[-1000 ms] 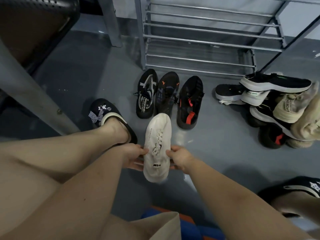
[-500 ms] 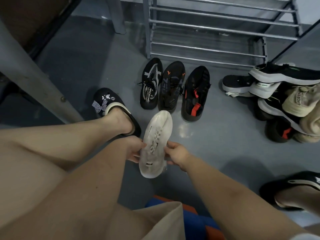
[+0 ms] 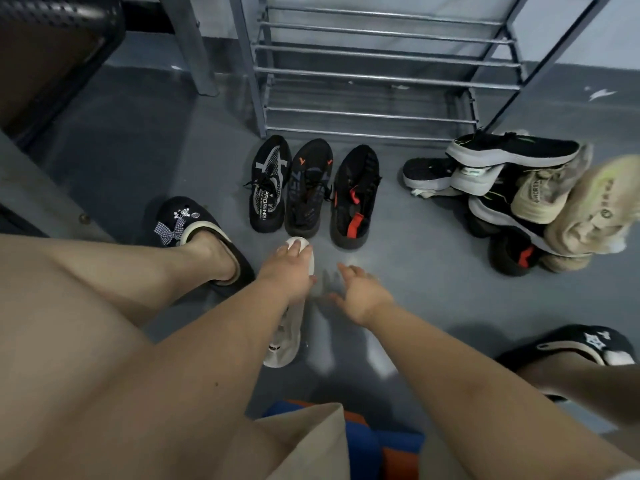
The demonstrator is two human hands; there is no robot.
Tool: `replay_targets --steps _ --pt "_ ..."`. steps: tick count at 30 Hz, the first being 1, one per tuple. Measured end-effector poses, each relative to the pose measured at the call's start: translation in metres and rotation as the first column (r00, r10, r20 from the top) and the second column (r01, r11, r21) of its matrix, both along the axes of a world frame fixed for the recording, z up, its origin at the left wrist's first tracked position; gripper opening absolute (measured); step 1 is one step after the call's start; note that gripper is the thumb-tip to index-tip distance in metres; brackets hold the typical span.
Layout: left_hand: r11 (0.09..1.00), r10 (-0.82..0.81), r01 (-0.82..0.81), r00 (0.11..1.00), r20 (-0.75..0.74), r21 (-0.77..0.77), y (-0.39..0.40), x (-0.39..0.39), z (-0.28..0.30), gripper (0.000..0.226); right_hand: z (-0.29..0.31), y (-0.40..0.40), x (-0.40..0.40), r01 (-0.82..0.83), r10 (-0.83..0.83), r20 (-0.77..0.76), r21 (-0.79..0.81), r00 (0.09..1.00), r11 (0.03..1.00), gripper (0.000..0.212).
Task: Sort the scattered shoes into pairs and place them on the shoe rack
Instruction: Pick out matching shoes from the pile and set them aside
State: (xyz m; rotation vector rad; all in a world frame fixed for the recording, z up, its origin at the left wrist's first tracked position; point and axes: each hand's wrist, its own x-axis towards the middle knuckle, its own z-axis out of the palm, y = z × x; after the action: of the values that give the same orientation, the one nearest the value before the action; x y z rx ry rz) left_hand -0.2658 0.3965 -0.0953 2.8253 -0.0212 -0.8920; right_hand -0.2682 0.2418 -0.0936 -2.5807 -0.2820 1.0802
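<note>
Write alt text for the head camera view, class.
The left hand holds a white shoe low over the grey floor while the right hand hangs open beside it. Three black shoes lie before an empty metal rack.

A grey floor [image 3: 398, 271] is carrying three black sneakers [image 3: 306, 188] in a row before the far shoe rack [image 3: 381, 77], and a shoe pile [image 3: 519, 199] lying right.

arms: bare | shorts [image 3: 311, 441]: beige | slippers [image 3: 194, 220]: black, white-lined, gingham bow, charms
</note>
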Motion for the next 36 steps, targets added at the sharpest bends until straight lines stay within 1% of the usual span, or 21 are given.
replay_targets --steps 2,8,10,15,17,21,27,31,36 --pt "0.996 -0.084 0.083 0.996 0.041 0.019 -0.021 0.003 0.004 0.068 0.004 -0.021 0.001 -0.007 0.008 0.034 -0.051 0.999 0.999 0.073" --pt "0.956 -0.293 0.293 0.955 0.04 0.011 -0.079 0.009 0.018 0.067 0.015 -0.095 -0.001 0.071 -0.055 0.11 -0.148 0.992 0.986 0.072" --pt "0.941 -0.338 0.338 0.94 0.043 0.005 -0.096 0.011 0.022 0.067 0.018 -0.12 0.0 0.097 -0.076 0.119 -0.184 0.99 0.978 0.072" --pt "0.904 -0.427 0.427 0.901 0.075 0.016 -0.125 0.024 0.032 0.068 0.028 -0.169 0.019 0.25 -0.223 0.142 -0.216 0.965 0.944 0.075" --pt "0.887 -0.461 0.46 0.882 0.094 0.035 -0.132 0.034 0.036 0.068 0.036 -0.185 0.032 0.266 -0.23 0.176 -0.225 0.957 0.937 0.076" --pt "0.876 -0.48 0.471 0.872 0.1 0.102 -0.139 0.064 0.046 0.069 0.053 -0.215 0.063 0.254 -0.181 0.272 -0.263 0.945 0.931 0.077" --pt "0.853 -0.516 0.493 0.847 0.128 0.173 -0.162 0.12 0.062 0.07 0.072 -0.251 0.113 0.222 -0.091 0.36 -0.341 0.928 0.913 0.077" --pt "0.87 -0.49 0.469 0.857 0.162 0.151 -0.182 0.157 0.069 0.07 0.08 -0.262 0.151 0.22 -0.073 0.4 -0.337 0.914 0.915 0.077" --pt "0.906 -0.423 0.412 0.888 0.18 0.096 -0.204 0.199 0.065 0.069 0.07 -0.262 0.195 0.22 -0.077 0.419 -0.304 0.905 0.927 0.074"
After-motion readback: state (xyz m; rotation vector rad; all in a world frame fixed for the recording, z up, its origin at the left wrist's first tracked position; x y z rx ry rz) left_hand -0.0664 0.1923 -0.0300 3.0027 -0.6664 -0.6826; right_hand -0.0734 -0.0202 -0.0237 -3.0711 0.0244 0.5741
